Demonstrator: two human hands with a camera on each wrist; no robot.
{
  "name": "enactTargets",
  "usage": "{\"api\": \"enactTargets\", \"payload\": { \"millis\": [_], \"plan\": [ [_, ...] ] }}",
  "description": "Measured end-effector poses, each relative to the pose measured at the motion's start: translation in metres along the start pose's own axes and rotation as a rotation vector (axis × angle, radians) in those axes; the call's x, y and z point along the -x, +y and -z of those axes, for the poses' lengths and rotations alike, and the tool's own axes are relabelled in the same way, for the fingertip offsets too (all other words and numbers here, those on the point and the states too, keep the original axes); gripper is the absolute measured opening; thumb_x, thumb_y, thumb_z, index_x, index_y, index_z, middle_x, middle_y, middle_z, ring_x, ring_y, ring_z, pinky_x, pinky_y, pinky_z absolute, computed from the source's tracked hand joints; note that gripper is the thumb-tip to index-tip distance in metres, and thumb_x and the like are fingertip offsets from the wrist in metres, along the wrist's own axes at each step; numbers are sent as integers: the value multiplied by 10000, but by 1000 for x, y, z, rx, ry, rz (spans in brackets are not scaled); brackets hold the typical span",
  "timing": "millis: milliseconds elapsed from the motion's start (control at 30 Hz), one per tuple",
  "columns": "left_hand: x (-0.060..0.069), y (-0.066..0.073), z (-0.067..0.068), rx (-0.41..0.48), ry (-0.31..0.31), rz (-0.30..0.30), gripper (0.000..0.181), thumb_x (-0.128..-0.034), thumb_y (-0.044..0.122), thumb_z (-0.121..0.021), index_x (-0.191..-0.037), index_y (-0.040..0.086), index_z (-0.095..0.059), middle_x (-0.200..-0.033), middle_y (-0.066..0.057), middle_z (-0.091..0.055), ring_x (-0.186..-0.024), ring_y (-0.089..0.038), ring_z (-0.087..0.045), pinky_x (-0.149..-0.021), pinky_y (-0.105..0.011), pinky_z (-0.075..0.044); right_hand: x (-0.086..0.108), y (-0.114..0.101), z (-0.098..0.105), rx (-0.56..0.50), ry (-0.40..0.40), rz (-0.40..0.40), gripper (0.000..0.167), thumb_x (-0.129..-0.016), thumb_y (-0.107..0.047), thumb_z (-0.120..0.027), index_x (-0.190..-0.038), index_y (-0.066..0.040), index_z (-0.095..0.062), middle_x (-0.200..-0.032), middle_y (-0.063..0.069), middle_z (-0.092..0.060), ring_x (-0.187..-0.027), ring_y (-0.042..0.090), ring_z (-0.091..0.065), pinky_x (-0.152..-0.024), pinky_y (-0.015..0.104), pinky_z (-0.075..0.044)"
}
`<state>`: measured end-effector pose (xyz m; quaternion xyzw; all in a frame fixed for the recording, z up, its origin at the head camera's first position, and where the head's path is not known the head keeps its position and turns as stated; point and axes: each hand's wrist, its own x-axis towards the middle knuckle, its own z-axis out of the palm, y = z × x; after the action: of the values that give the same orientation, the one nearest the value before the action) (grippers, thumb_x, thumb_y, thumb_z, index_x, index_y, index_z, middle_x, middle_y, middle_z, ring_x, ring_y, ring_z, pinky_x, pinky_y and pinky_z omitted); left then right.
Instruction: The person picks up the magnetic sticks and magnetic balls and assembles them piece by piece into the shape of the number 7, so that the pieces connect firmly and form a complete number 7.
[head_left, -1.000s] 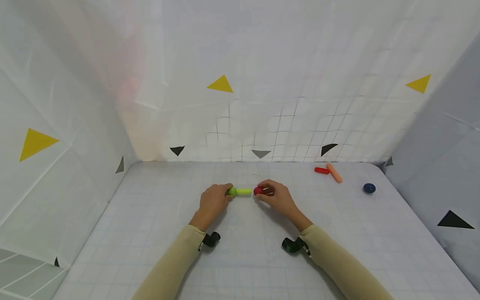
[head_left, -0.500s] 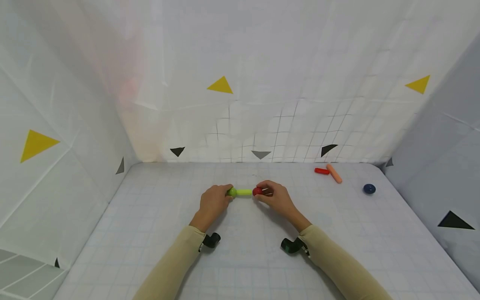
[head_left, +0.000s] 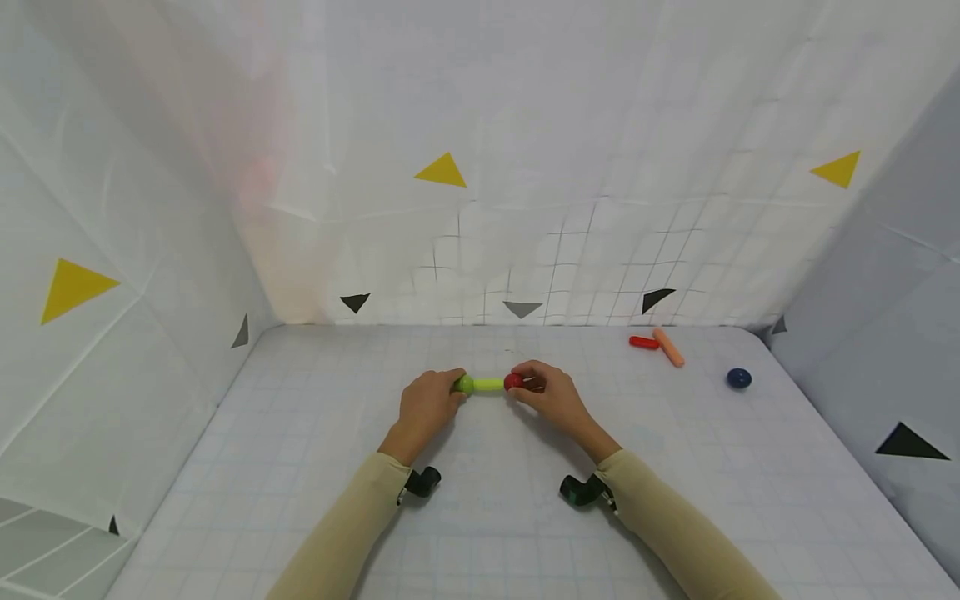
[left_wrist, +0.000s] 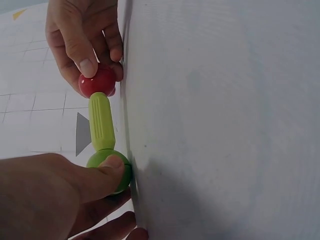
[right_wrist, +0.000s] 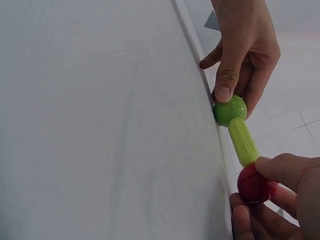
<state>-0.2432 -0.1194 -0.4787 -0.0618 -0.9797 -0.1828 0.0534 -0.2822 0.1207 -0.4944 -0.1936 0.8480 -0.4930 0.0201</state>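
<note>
A ribbed yellow-green rod (head_left: 489, 384) lies level between a green ball (left_wrist: 122, 172) and a red ball (left_wrist: 98, 81). My left hand (head_left: 429, 408) pinches the green ball, its thumb on the near side. On the other end, my right hand (head_left: 557, 403) holds the red ball between thumb and fingers. Both wrist views show the rod's ends meeting the two balls; how deep they sit inside cannot be seen. Fingers cover part of each ball.
Toward the back right of the white table (head_left: 495, 533) lie a short red rod (head_left: 643, 342) and an orange rod (head_left: 669, 347), close together. A dark blue ball (head_left: 738, 378) sits farther right. White sheets with coloured triangles rise behind and at the sides.
My right hand has shifted slightly left with the red ball, and the small gap between that ball and the rod has closed. The left hand stays in place.
</note>
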Motion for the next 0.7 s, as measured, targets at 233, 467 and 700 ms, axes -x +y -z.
{"api": "enactTargets", "payload": {
  "millis": [233,467,700],
  "plan": [
    [2,-1,-1,4,2,-2,397,-949,260,-791,-1334,197,-720,-925,7,-678,-795,-169,-567,-643,-367,-512,1,6,-2,25,7,50,314,-916,-116,-825,-1202,-44,-715,-1124,68,-738,-998,226,-693,-887,414,-569],
    [3,-1,0,6,6,-17,378,-949,256,-791,-1314,185,-726,-895,6,-663,-773,-171,-556,-626,-362,-503,4,5,-2,1,2,53,329,-920,-119,-821,-1222,-47,-711,-1142,68,-731,-1013,238,-681,-892,432,-562],
    [5,-1,2,21,8,-1,400,-951,261,-789,-1337,186,-721,-921,-12,-676,-805,-179,-574,-655,-382,-516,2,10,-3,23,-2,33,339,-940,-139,-805,-1256,-78,-701,-1170,51,-725,-981,207,-679,-868,376,-557]
  ]
}}
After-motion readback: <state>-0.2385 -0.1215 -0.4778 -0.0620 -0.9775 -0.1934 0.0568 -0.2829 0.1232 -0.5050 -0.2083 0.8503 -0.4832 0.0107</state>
